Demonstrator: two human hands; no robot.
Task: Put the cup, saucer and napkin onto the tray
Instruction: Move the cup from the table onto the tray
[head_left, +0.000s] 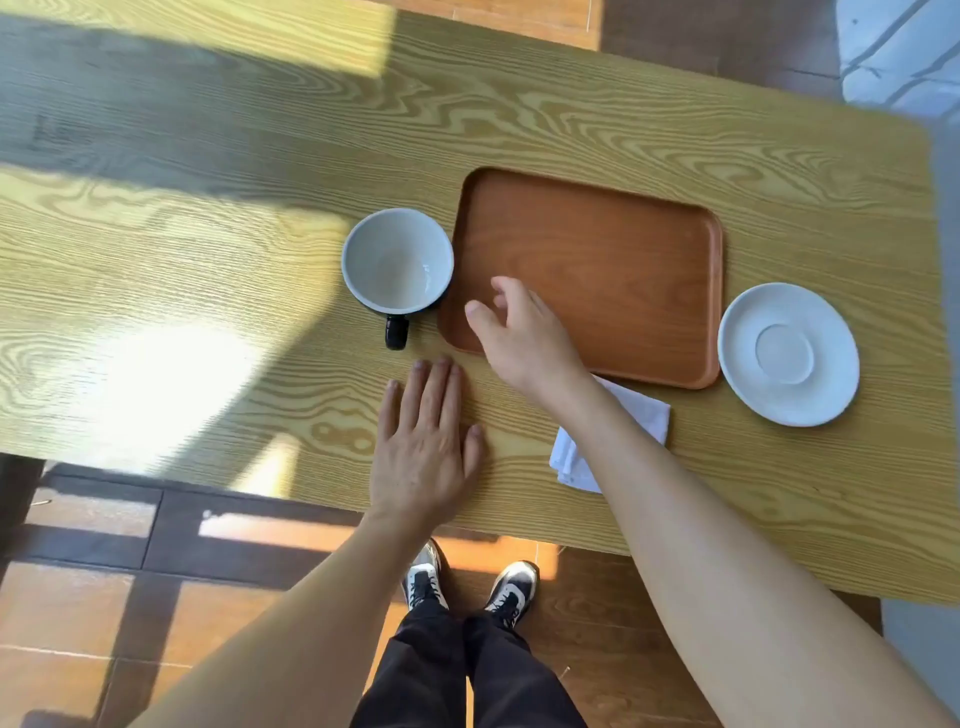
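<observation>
The left hand (423, 457) lies flat, palm down, on the wooden table (208, 291) close to its near edge, fingers straight and together, holding nothing. Just to its right, the right forearm crosses above a folded white napkin (641, 413), which lies on the table near the near edge and hides partly under the arm; the napkin's far corner reaches to the near rim of the tray, though whether it touches that rim I cannot tell. The right hand (519, 332) hangs over the near left corner of the brown wooden tray (623, 270), fingers loosely spread and curled, empty, the thumb pointing toward the cup. The tray sits about midway between the near and far edges, toward the table's right end, with nothing on it. Just beside the tray's left rim stands the cup (397, 262), upright, white inside and dark outside, its dark handle pointing toward the near edge. The white saucer (788, 354) lies on the table just beside the tray's near right corner, toward the right edge.
</observation>
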